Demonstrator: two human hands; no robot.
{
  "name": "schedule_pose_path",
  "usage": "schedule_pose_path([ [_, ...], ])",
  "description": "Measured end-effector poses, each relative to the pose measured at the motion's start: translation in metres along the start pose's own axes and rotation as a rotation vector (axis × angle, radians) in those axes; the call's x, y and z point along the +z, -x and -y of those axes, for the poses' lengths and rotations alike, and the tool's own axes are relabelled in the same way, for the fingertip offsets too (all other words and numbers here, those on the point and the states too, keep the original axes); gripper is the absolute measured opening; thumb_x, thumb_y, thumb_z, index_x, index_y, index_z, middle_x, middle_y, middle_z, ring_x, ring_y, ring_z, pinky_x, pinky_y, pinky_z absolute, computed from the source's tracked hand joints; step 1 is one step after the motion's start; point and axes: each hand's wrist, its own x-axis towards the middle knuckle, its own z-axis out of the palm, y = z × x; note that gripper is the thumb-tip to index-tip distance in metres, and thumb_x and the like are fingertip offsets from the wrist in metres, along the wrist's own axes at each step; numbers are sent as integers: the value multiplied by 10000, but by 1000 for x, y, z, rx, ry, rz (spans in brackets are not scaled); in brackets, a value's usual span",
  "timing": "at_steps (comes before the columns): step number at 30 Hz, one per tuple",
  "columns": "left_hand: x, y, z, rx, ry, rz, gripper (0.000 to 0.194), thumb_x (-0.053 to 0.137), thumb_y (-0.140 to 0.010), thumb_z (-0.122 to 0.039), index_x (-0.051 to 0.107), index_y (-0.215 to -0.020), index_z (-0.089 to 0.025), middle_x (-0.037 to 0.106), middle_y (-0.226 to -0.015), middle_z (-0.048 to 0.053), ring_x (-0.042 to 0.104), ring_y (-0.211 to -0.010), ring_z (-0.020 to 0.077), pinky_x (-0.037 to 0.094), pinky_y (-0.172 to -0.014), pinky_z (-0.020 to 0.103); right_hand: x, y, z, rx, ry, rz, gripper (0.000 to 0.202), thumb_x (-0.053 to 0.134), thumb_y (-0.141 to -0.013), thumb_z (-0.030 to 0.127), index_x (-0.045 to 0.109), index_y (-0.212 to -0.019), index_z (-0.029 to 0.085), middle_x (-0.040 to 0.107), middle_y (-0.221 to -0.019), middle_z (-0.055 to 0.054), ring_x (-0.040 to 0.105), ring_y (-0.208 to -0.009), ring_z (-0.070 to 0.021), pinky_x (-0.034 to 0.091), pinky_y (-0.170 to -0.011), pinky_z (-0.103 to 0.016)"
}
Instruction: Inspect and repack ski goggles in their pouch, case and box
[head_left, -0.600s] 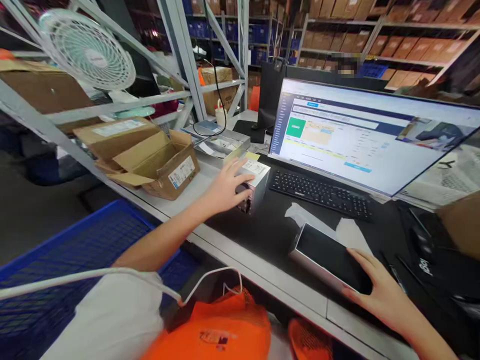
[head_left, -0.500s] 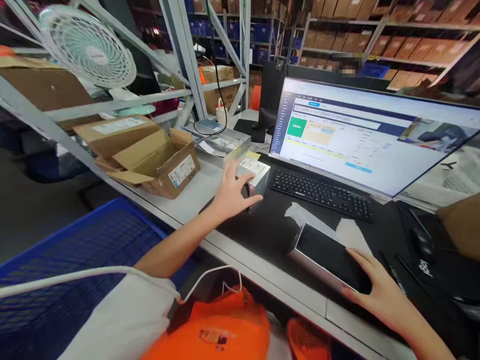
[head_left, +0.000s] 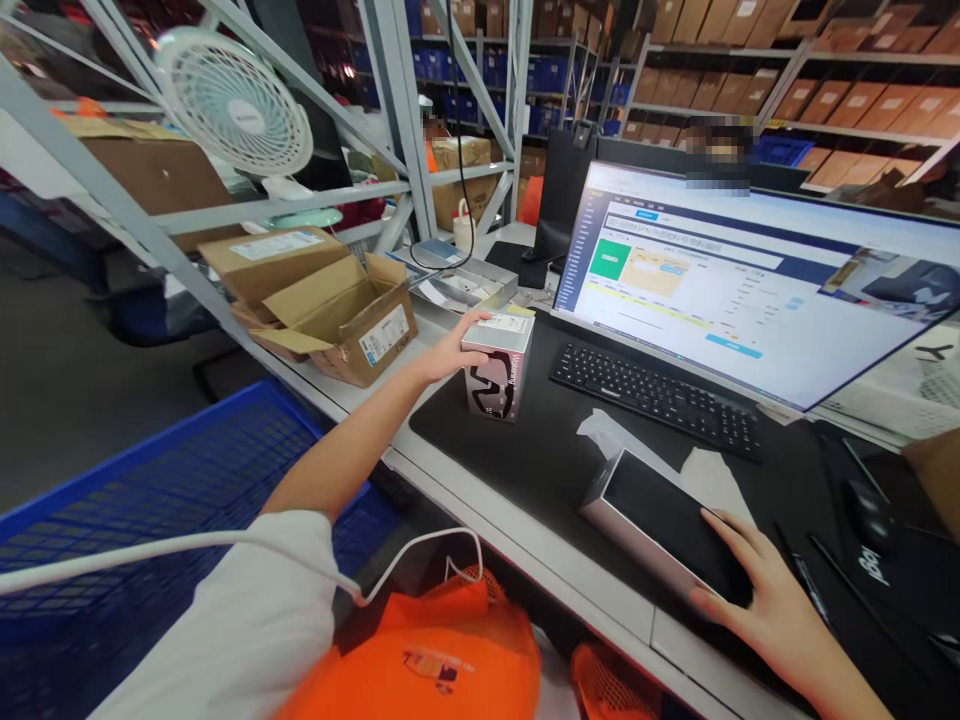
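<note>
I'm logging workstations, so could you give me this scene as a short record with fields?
Left hand: touching the top of an upright box
Right hand: on the near-right end of a black-topped box
Under both boxes: black mat
Beyond black-topped box: white paper, keyboard
Screen: lit, behind keyboard
Left of upright box: open carton

Left arm [head_left: 349,442] extended forward | left grip [head_left: 450,354] clasped | right grip [head_left: 761,590] clasped
</note>
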Motion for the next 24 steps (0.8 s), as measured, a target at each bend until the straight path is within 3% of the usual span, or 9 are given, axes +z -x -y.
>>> schedule_pose_path([
  [2,-2,0,1,-45,50,64,949,886,-723,-737,609,-1492,-256,681,-1439,139,700,-1294,374,604,-1123,541,4,2,-6,-28,-22,-30,778,773,-944,685,662,-1631,336,555,-1753,-138,582,-1588,-469,551,-1281,-653],
  [4,-5,7,-5,-39,-15,17,923,923,-705,-644,609,-1480,-254,648,-1484,143,673,-1347,379,598,-1138,528,10,6,-14,-37,-38,-71,786,773,-941,687,645,-1645,362,429,-1857,-115,489,-1659,-495,541,-1285,-676],
  [6,-9,21,-12,-46,-112,-161,874,925,-729,-584,607,-1473,-254,605,-1526,155,631,-1414,388,589,-1154,531,17,13,-22,-7,-49,-108,902,789,-917,700,554,-1724,374,274,-1934,-103,395,-1708,-523,550,-1266,-699],
  [8,-13,37,-16,-98,-217,-383,855,921,-754,-564,589,-1479,-255,586,-1507,156,607,-1437,395,573,-1176,562,24,20,-29,55,-77,-134,1092,800,-882,736,391,-1823,360,218,-1951,-120,354,-1722,-538,554,-1254,-722],
  [11,-18,59,-12,-203,-381,-584,864,960,-720,-539,591,-1445,-248,569,-1433,149,586,-1440,419,509,-1247,635,32,26,-33,184,-157,-119,1246,790,-854,794,257,-1871,311,367,-1895,-158,399,-1702,-531,543,-1273,-716],
  [15,-21,78,2,-265,-467,-626,867,963,-721,-543,590,-1444,-245,541,-1420,151,542,-1481,443,458,-1293,677,32,23,-27,329,-241,-112,1291,855,-805,787,297,-1860,297,499,-1816,-179,490,-1645,-541,550,-1267,-704],
  [19,-27,86,10,-233,-445,-617,845,927,-748,-562,613,-1465,-244,556,-1388,141,575,-1436,423,497,-1266,655,35,19,-6,329,-278,-202,1237,881,-791,769,361,-1834,355,545,-1784,-161,516,-1629,-534,561,-1247,-707],
  [24,-29,86,14,-222,-460,-699,839,920,-733,-572,656,-1455,-234,562,-1394,142,602,-1381,396,568,-1202,600,49,11,36,250,-313,-263,1152,822,-866,740,373,-1823,281,505,-1814,-157,486,-1661,-486,430,-1369,-660],
])
